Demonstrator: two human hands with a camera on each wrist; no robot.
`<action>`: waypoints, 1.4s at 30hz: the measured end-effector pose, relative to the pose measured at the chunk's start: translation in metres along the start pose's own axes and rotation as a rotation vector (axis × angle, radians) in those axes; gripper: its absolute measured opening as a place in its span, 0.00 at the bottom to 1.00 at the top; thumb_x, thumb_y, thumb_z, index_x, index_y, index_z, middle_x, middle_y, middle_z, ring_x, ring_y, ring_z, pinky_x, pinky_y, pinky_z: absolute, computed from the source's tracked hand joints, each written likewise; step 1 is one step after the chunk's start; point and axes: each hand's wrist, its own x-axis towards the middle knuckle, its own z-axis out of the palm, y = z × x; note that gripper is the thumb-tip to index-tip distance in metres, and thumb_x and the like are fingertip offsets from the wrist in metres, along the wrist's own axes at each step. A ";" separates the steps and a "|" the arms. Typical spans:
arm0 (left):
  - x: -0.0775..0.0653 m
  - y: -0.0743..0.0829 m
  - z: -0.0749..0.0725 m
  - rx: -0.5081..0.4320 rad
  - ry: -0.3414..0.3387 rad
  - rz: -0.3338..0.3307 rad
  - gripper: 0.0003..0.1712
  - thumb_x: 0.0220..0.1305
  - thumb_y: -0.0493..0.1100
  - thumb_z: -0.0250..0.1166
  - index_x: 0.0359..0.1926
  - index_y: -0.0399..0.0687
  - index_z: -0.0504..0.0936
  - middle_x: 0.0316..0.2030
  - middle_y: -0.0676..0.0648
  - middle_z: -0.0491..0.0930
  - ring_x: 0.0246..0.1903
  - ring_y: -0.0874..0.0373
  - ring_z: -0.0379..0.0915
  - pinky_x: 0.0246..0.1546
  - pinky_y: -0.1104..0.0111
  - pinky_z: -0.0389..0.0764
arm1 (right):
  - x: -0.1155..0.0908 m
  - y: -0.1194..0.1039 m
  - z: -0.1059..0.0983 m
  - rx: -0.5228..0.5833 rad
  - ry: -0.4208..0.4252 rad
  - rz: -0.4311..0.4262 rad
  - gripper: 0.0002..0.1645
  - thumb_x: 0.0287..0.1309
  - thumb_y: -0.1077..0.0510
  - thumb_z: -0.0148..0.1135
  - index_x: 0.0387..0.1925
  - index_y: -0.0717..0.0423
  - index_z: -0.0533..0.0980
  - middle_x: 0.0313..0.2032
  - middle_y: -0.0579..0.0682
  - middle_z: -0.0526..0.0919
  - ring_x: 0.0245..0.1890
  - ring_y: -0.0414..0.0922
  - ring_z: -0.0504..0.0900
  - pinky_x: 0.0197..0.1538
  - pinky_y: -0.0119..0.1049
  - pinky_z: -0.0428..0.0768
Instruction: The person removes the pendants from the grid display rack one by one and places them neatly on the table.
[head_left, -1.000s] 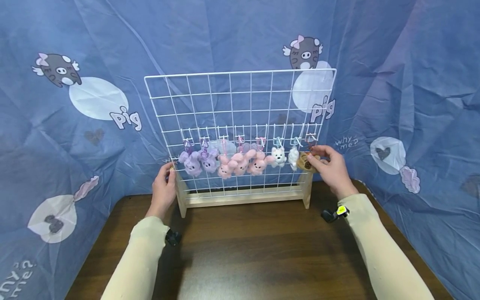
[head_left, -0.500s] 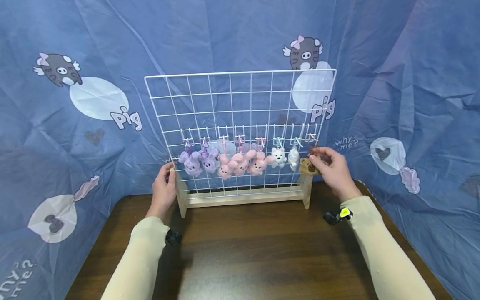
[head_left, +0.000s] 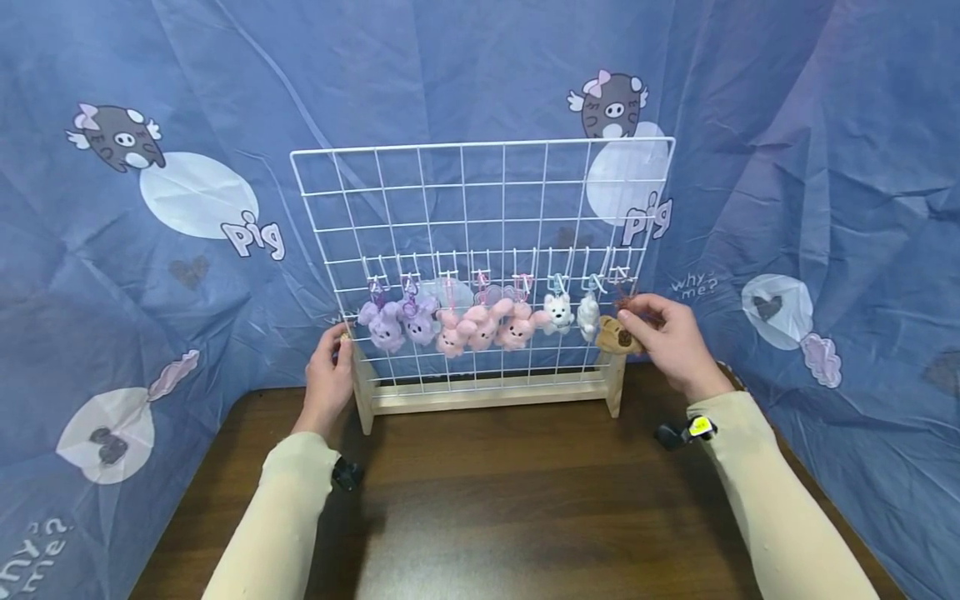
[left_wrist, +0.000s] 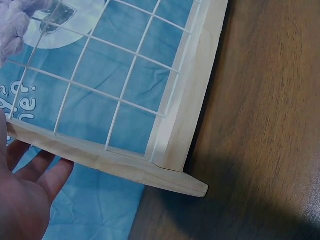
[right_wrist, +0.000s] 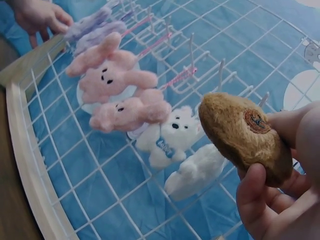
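Observation:
In the head view a white wire grid rack (head_left: 465,183) stands on a wooden base (head_left: 487,396). My left hand (head_left: 328,379) grips the rack's left wooden upright (left_wrist: 100,157), fingers behind it and thumb in front. At the right end my right hand (head_left: 671,346) pinches a brown plush keychain (head_left: 618,335) between thumb and fingers. Its reddish cord (head_left: 626,302) is near the last hook; whether it hangs on that hook I cannot tell. In the right wrist view the brown plush (right_wrist: 245,135) shows a round stitched patch, beside a white plush (right_wrist: 195,172).
Along the same row of hooks hang two purple plush keychains (head_left: 385,327), three pink ones (head_left: 483,325) and two white ones (head_left: 558,314). The rack stands at the back of a brown wooden table (head_left: 510,500), before a blue cloth backdrop (head_left: 480,67).
My right hand has shifted slightly right and down, with the brown plush drawn a little away from the white one and turned. My left hand stays on the rack.

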 end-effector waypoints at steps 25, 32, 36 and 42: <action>0.001 -0.003 -0.001 0.016 -0.011 0.003 0.22 0.85 0.47 0.50 0.72 0.49 0.73 0.65 0.34 0.78 0.65 0.36 0.74 0.67 0.44 0.71 | -0.028 0.005 -0.003 0.066 -0.079 -0.145 0.09 0.71 0.69 0.63 0.45 0.76 0.79 0.42 0.38 0.88 0.37 0.32 0.84 0.35 0.25 0.79; 0.001 -0.001 -0.003 0.012 0.005 0.008 0.21 0.84 0.46 0.51 0.71 0.50 0.74 0.65 0.34 0.79 0.64 0.36 0.75 0.66 0.44 0.72 | -0.035 0.033 0.009 -0.032 -0.123 -0.126 0.07 0.71 0.68 0.64 0.45 0.70 0.81 0.45 0.52 0.87 0.36 0.34 0.82 0.35 0.27 0.78; 0.001 -0.002 -0.003 0.010 0.009 0.008 0.20 0.84 0.46 0.52 0.71 0.50 0.74 0.64 0.34 0.79 0.65 0.36 0.75 0.66 0.44 0.72 | -0.038 0.049 0.015 -0.055 -0.147 -0.094 0.08 0.70 0.67 0.65 0.46 0.69 0.81 0.46 0.64 0.85 0.35 0.35 0.80 0.35 0.28 0.77; 0.002 -0.004 -0.002 0.010 0.015 0.023 0.20 0.84 0.45 0.52 0.70 0.49 0.75 0.63 0.34 0.80 0.63 0.36 0.76 0.66 0.44 0.72 | -0.045 0.076 0.022 -0.050 -0.188 -0.051 0.08 0.71 0.67 0.64 0.47 0.71 0.80 0.47 0.68 0.85 0.38 0.34 0.82 0.39 0.28 0.79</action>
